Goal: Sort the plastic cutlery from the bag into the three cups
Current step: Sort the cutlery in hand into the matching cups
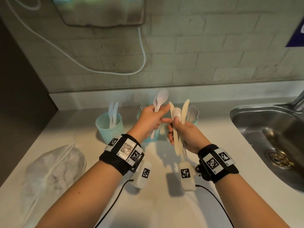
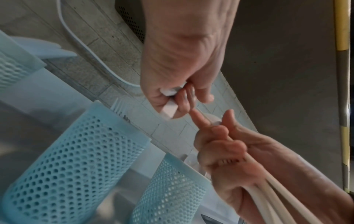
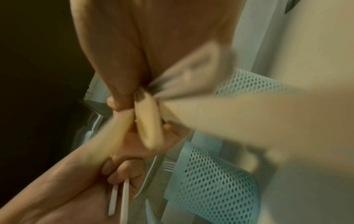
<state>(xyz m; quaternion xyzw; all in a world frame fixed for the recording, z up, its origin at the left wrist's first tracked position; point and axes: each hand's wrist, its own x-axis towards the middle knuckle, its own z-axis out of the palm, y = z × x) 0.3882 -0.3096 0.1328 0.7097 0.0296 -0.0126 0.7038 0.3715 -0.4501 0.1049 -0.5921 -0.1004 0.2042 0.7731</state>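
Over on the left, a clear plastic bag (image 1: pixel 54 163) lies on the white counter (image 1: pixel 161 203). Behind it stands the left cup (image 1: pixel 109 127), blue with little holes, and two white knives (image 1: pixel 113 114) stick up out of it. Next, the left hand (image 1: pixel 148 120) is curled tight around two white spoons (image 1: pixel 160 99), bowls pointing up. It is held up in front of the middle cup (image 1: pixel 152 135), where fork tips (image 1: pixel 142 107) peek out. Just beside it, the right hand (image 1: pixel 184 134) grips a mixed bunch of cutlery (image 1: pixel 179 119), with a spoon and cream knives in it. Behind that hand, the right cup (image 1: pixel 195 120) holds more spoons. Far right is a metal sink (image 1: pixel 269 139).
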